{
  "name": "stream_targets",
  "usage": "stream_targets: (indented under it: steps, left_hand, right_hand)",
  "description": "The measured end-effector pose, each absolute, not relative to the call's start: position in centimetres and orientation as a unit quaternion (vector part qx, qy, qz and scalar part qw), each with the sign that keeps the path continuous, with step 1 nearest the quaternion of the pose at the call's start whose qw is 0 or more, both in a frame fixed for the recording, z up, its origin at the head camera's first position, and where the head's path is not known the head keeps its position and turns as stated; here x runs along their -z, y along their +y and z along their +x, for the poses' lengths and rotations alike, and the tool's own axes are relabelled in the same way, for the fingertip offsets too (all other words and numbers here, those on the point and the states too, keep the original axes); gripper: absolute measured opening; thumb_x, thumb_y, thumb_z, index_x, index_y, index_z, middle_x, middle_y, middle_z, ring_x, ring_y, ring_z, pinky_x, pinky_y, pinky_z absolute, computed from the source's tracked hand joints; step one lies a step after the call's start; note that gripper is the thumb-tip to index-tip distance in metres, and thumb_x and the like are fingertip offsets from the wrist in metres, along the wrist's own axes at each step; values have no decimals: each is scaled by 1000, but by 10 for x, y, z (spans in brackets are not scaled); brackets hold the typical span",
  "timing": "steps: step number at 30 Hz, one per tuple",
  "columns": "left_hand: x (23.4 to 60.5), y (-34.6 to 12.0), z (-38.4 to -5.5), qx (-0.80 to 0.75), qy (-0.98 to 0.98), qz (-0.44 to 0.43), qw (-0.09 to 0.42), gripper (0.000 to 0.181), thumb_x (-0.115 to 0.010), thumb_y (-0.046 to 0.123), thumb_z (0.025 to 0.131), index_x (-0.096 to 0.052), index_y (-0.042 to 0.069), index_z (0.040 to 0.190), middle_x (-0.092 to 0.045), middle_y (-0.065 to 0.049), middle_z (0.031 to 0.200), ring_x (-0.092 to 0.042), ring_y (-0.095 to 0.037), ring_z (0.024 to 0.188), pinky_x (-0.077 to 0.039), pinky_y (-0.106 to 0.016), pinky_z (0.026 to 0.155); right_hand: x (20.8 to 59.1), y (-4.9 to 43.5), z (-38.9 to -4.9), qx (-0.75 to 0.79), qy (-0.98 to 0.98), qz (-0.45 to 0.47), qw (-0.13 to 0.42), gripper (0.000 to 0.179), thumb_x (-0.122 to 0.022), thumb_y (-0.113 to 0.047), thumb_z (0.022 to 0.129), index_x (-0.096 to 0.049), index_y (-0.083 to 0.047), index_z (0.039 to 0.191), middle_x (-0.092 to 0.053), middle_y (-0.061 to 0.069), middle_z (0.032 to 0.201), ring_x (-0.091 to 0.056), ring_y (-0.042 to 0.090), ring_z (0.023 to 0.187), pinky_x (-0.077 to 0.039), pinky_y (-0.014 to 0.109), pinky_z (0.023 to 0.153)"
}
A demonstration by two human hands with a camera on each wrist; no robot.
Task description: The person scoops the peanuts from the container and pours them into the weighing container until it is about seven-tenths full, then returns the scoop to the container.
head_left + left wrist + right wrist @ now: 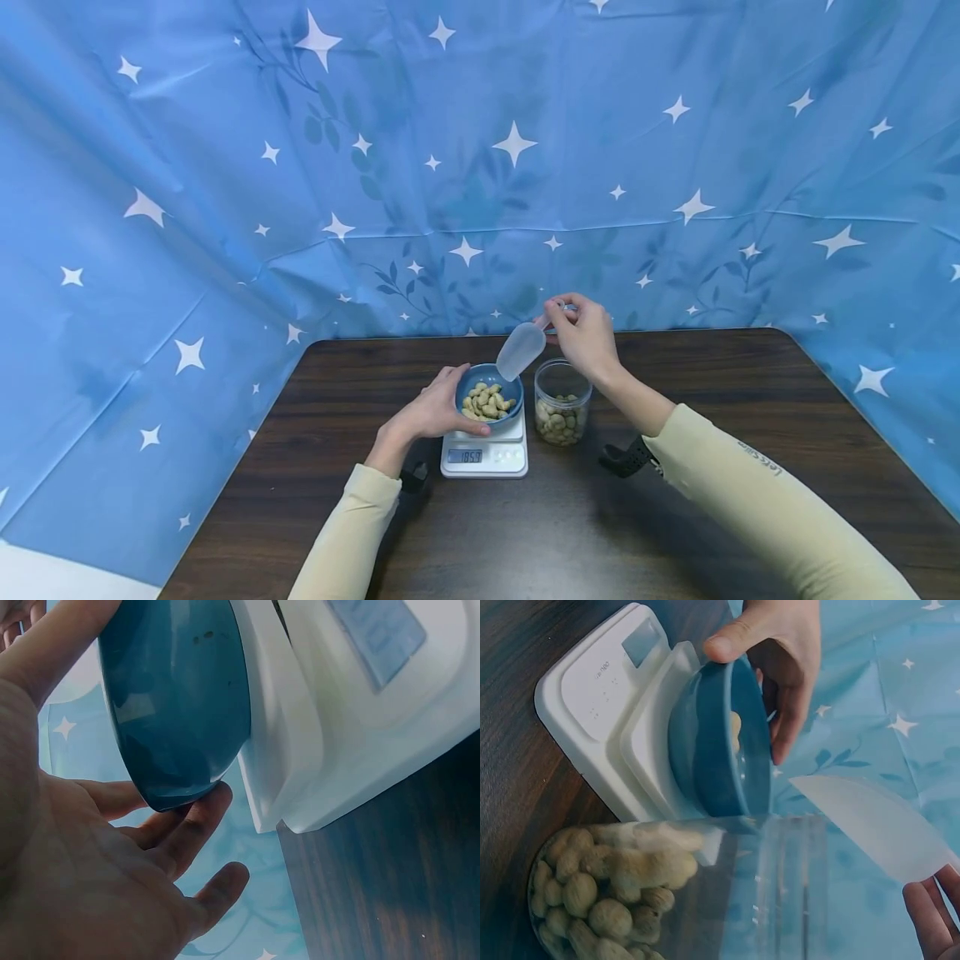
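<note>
Scale point(489, 465) reading 1859, bowl point(701, 739) atop, right fingers point(928, 915) pinching scoop point(521, 352), "Let's Slim" sleeve point(750, 492)

Lt-yellow sleeves point(750, 492), dk lettering point(760, 457) on R; blk wrist gear point(627, 458).

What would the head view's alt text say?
Left hand grips a round blue bowl of tan nuts on a white digital scale; right hand holds a translucent plastic scoop near the bowl. A clear cylindrical jar of nuts stands alongside.
</note>
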State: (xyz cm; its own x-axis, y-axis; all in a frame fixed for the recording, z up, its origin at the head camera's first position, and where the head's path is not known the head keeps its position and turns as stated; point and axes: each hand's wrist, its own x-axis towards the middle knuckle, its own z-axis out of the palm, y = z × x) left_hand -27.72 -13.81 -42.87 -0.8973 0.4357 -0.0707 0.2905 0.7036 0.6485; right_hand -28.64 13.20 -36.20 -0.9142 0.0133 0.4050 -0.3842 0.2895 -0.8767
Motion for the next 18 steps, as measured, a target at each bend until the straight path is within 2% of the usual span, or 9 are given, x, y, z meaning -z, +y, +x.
stream_targets:
  steps: [5, 11, 14, 18]
  left_hand:
    - [429, -137, -277, -327, 917, 200, 110, 119, -93, 46, 73, -24, 7, 163, -36, -17, 155, -41, -39, 137, -36, -59, 109]
    - [425, -133, -274, -325, 918, 200, 105, 121, -92, 47, 74, -21, 13, 165, -29, -16, 160, -34, -42, 141, -33, -62, 110]
    - [423, -127, -273, -330, 916, 213, 79, 116, -91, 48, 75, -25, 14, 164, -25, -15, 163, -29, -41, 145, -26, -64, 113]
    - [423, -114, -271, -332, 913, 234, 36, 104, -86, 52, 81, -32, 14, 162, -24, -12, 165, -23, -38, 150, -15, -63, 117]
  right_hand:
    - [354, 141, -283, -579, -784, 134, 179, 32, -57, -25, 108, -65, 5, 119, -76, 18, 95, -75, 29, 88, -59, 27, 71]
    - [346, 156, -278, -572, -781, 151, 199, 32, -57, -25, 108, -64, 5, 119, -76, 17, 93, -75, 26, 84, -60, 32, 72]
    - [343, 163, -275, -569, -780, 157, 207, 32, -57, -25, 108, -65, 5, 117, -76, 17, 92, -75, 24, 86, -60, 34, 71]
    - [341, 172, -274, -556, -783, 161, 226, 32, -56, -24, 108, -65, 6, 114, -76, 18, 91, -75, 25, 86, -59, 29, 69]
